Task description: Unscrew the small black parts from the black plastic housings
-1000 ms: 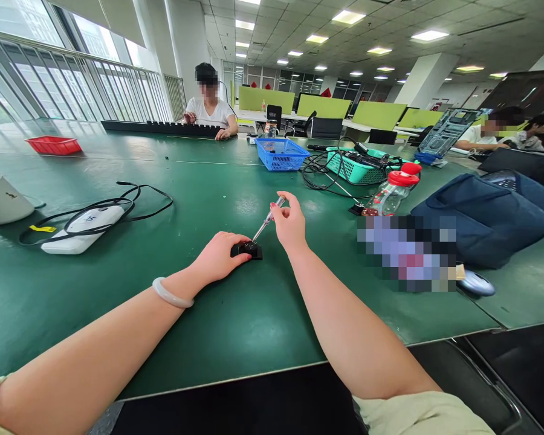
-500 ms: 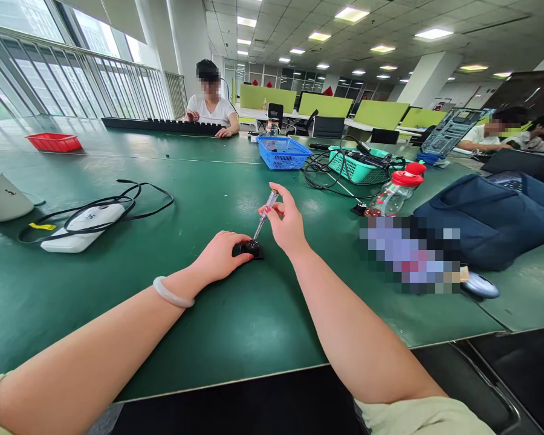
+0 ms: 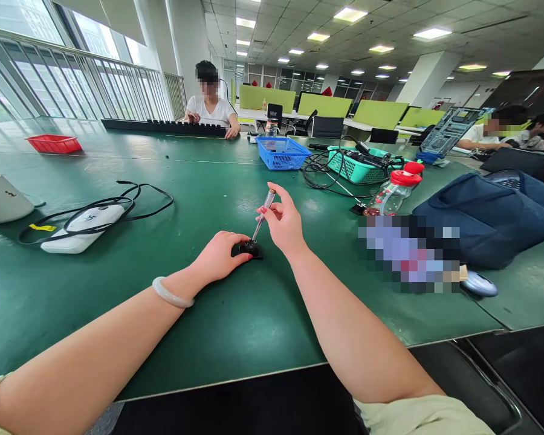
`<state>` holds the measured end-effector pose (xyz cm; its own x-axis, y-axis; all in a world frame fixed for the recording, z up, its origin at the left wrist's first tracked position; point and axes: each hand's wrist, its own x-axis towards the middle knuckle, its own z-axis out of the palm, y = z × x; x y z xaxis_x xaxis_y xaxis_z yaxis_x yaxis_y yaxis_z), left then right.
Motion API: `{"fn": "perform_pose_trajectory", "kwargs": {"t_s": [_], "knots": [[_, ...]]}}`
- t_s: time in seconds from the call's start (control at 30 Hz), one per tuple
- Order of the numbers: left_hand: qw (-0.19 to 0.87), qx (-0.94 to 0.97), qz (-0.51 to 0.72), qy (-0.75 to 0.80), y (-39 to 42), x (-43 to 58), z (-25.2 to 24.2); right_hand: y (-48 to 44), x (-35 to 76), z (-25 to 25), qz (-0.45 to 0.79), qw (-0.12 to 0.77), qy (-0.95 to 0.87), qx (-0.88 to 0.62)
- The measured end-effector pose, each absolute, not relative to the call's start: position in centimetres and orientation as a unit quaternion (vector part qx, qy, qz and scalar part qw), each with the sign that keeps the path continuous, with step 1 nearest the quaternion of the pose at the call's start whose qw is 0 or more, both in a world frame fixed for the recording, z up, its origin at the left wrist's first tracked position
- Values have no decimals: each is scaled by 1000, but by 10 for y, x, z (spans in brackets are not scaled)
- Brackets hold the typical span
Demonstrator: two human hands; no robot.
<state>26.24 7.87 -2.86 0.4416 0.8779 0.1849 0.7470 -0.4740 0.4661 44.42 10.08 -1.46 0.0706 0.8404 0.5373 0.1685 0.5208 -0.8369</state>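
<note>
My right hand [image 3: 285, 226] pinches a small screwdriver [image 3: 269, 199] with a clear handle, the index finger reaching up to its top end. The screwdriver leans slightly, and its shaft points down at a small black part [image 3: 252, 249] on the green table. Whether the tip sits in a screw is too small to tell. With thumb and fingers around the left side of that black part, my left hand [image 3: 220, 255] holds it against the tabletop. A pale bangle [image 3: 172, 294] circles my left wrist.
On the green table [image 3: 217, 344] lie a white device with a black cord [image 3: 88, 226], a red tray [image 3: 54, 144], a blue basket [image 3: 283, 154] and a teal basket [image 3: 362, 167] of cables. To the right are a red-lidded bottle [image 3: 394, 190] and a dark backpack [image 3: 485, 217]. A person [image 3: 211, 109] sits opposite.
The screwdriver and my right hand have shifted very slightly left. My left hand keeps its hold on the black part, and the view has moved a touch.
</note>
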Motion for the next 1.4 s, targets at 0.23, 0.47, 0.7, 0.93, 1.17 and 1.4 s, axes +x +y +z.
{"fn": "perform_pose_trajectory", "kwargs": {"t_s": [0.23,0.47,0.7,0.93,1.17,1.4], "knots": [[160,834,209,485,79,262,-30,101,443,-14,264,616,-616,-414],[161,834,199,489,80,262,-30,104,445,-15,268,619,-593,-439],[162,836,191,489,78,263,-28,116,448,-28,381,605,-530,-456],[179,835,204,478,77,263,-26,115,447,-25,376,607,-502,-487],[177,836,203,479,79,262,-29,108,447,-18,393,639,-506,-425],[176,835,196,484,79,261,-30,109,451,-16,370,659,-529,-385]]}}
